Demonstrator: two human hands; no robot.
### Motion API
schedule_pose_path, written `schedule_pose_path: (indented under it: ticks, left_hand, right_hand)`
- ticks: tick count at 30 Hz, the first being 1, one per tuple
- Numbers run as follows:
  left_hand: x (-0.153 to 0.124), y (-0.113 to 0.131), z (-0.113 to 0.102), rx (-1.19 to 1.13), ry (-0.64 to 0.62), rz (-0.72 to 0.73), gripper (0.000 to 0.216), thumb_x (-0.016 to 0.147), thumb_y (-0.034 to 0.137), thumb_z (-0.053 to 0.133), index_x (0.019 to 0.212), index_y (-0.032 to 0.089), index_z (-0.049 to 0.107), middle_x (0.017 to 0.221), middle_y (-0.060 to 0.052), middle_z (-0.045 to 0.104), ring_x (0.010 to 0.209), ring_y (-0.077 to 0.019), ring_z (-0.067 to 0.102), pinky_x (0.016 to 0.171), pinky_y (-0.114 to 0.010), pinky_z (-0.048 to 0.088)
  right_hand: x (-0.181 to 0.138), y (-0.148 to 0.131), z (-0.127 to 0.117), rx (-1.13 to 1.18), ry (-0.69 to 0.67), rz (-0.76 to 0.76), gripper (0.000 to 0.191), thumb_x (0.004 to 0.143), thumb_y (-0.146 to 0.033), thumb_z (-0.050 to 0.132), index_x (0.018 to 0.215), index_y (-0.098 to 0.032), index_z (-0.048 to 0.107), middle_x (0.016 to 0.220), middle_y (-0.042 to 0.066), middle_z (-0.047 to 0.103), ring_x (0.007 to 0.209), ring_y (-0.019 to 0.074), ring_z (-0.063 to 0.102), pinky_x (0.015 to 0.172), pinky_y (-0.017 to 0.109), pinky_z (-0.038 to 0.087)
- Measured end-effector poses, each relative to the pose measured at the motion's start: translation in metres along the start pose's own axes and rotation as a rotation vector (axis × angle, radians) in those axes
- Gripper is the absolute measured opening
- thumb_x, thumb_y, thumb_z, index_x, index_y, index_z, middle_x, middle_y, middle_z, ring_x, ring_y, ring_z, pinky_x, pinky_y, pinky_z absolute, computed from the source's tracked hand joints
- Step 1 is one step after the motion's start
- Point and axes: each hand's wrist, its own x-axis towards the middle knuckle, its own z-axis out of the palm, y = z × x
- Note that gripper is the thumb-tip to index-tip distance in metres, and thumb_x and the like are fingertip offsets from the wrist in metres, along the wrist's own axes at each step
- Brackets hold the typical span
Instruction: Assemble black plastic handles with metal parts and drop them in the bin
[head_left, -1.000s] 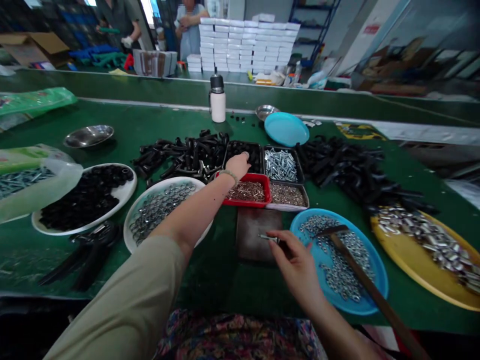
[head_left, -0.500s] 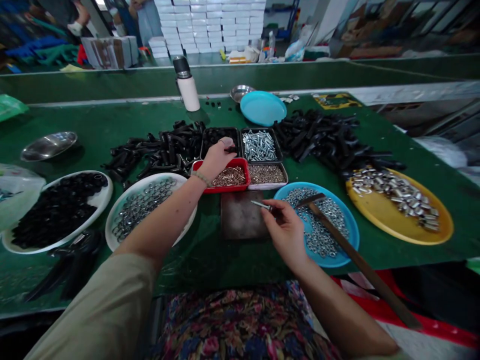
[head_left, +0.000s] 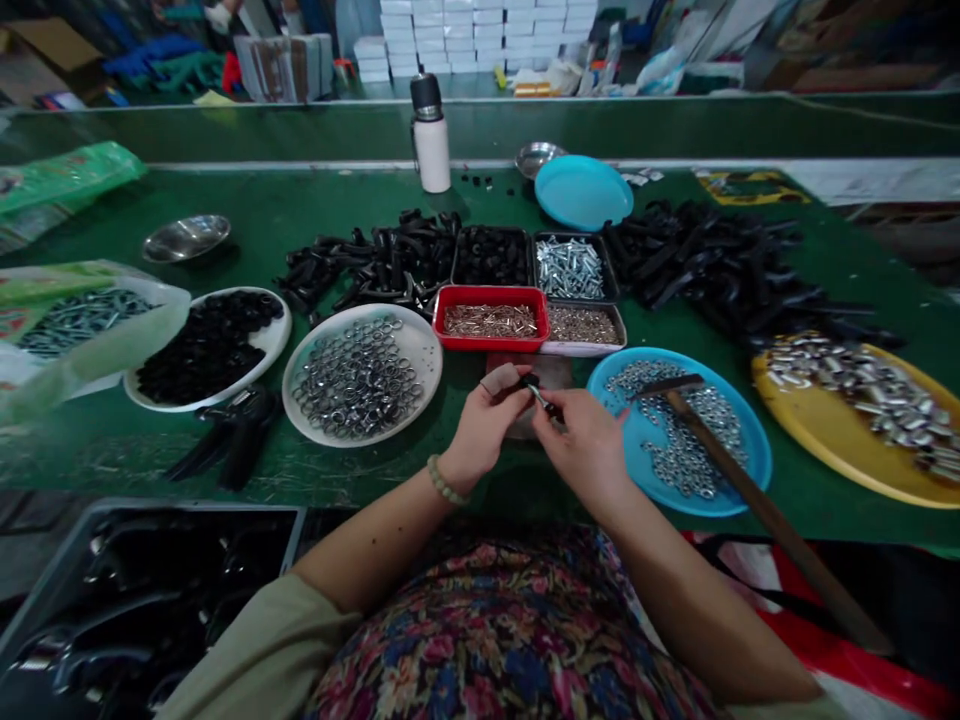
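Note:
My left hand (head_left: 487,420), with a beaded bracelet at the wrist, pinches a small black part (head_left: 529,381). Facing it, my right hand (head_left: 589,440) is closed on a thin silver bolt (head_left: 538,396), whose end meets the black part. Fingers hide most of both pieces, so how far they fit together I cannot tell. Both hands are over a dark metal plate (head_left: 553,370). Just beyond lie a red tray (head_left: 491,345) of copper-coloured pins and a black tray (head_left: 491,232) of small black parts. Silver bolts fill another tray (head_left: 574,270).
A hammer (head_left: 720,455) rests across a blue plate (head_left: 611,460) of nuts at right. A white plate (head_left: 427,345) holds metal rings at left. Black handle-like parts (head_left: 697,250) are heaped behind. A yellow plate (head_left: 817,440) carries silver sleeves. A flask (head_left: 433,155) stands at the back.
My left hand has come back from the black-parts tray with a small black part and joined my right hand, which still holds the bolt. The view has shifted left.

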Motion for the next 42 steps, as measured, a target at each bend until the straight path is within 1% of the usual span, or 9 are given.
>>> schedule_pose_path:
  ticks: [10,13,16,20,26,30,33,37,42]
  left_hand:
    - [-0.025,0.001,-0.014,-0.032,-0.081,0.058,0.040,0.063,0.018,0.080,0.101,0.019,0.067,0.099,-0.001,0.068,0.091,-0.0124,0.062,0.089,-0.027,0.048]
    - [-0.032,0.010,-0.028,0.011,-0.079,0.002,0.030,0.067,0.022,0.079,0.093,0.018,0.066,0.092,-0.001,0.068,0.084,-0.0123,0.063,0.083,-0.028,0.051]
    - [-0.039,0.019,-0.037,0.034,-0.177,-0.165,0.026,0.072,0.029,0.075,0.093,0.016,0.065,0.086,-0.002,0.068,0.077,-0.0134,0.065,0.076,-0.028,0.054]
    - [-0.044,0.017,-0.042,0.156,-0.197,-0.182,0.026,0.078,0.031,0.069,0.099,0.016,0.063,0.093,-0.005,0.069,0.084,-0.0166,0.067,0.084,-0.034,0.054]
    - [-0.041,0.030,-0.065,1.067,-0.153,0.297,0.031,0.084,0.024,0.059,0.115,0.020,0.058,0.110,-0.006,0.066,0.101,-0.0192,0.063,0.097,-0.036,0.046]
    - [-0.017,0.067,-0.106,1.671,-0.034,0.461,0.024,0.089,0.028,0.052,0.107,0.019,0.065,0.111,-0.010,0.065,0.107,-0.0258,0.057,0.097,-0.043,0.043]
    - [0.003,0.084,-0.134,2.006,-0.129,0.432,0.023,0.088,0.026,0.050,0.095,0.017,0.070,0.111,-0.014,0.066,0.107,-0.0297,0.056,0.098,-0.047,0.040]
    - [0.012,0.086,-0.140,1.975,-0.071,0.371,0.029,0.088,0.031,0.047,0.094,0.014,0.070,0.109,-0.016,0.066,0.107,-0.0315,0.057,0.097,-0.046,0.041]
    - [-0.002,0.077,-0.080,1.283,-0.071,-0.034,0.031,0.078,0.042,0.062,0.098,0.018,0.064,0.093,-0.008,0.071,0.086,-0.0250,0.065,0.078,-0.036,0.052]
  right_hand:
    - [-0.006,-0.006,0.012,0.101,-0.070,-0.144,0.018,0.089,-0.019,0.053,0.105,-0.018,0.060,0.087,0.009,0.064,0.079,0.0216,0.059,0.072,0.037,0.050]
    - [-0.011,-0.004,0.014,0.529,-0.148,0.155,0.042,0.085,-0.027,0.061,0.125,-0.023,0.049,0.098,0.007,0.062,0.082,0.0193,0.059,0.073,0.036,0.052]
    - [-0.014,0.001,0.015,0.946,-0.291,0.514,0.029,0.086,-0.040,0.059,0.108,-0.022,0.054,0.081,0.001,0.062,0.069,0.0150,0.060,0.064,0.029,0.051]
    - [-0.017,-0.003,0.014,0.924,-0.307,0.697,0.023,0.090,-0.044,0.052,0.090,-0.022,0.052,0.052,-0.007,0.050,0.044,0.0111,0.047,0.046,0.023,0.041]
    - [-0.021,-0.025,0.013,0.721,-0.401,0.411,0.020,0.087,-0.030,0.058,0.106,-0.023,0.059,0.093,0.003,0.067,0.083,0.0177,0.066,0.077,0.031,0.051]
    - [-0.026,-0.018,0.018,0.950,-0.368,0.570,0.018,0.092,-0.031,0.050,0.108,-0.023,0.055,0.092,0.002,0.067,0.080,0.0149,0.068,0.077,0.030,0.053]
    - [-0.029,-0.011,0.016,1.001,-0.357,0.573,0.015,0.091,-0.029,0.053,0.104,-0.023,0.055,0.093,0.001,0.066,0.083,0.0143,0.068,0.080,0.029,0.053]
    - [-0.031,-0.009,0.003,0.871,-0.388,0.424,0.014,0.091,-0.022,0.049,0.103,-0.021,0.057,0.097,0.003,0.067,0.089,0.0143,0.066,0.083,0.029,0.051]
    - [-0.031,-0.007,-0.014,0.683,-0.552,0.024,0.025,0.093,-0.015,0.042,0.112,-0.018,0.059,0.109,0.008,0.065,0.101,0.0154,0.062,0.090,0.030,0.049]
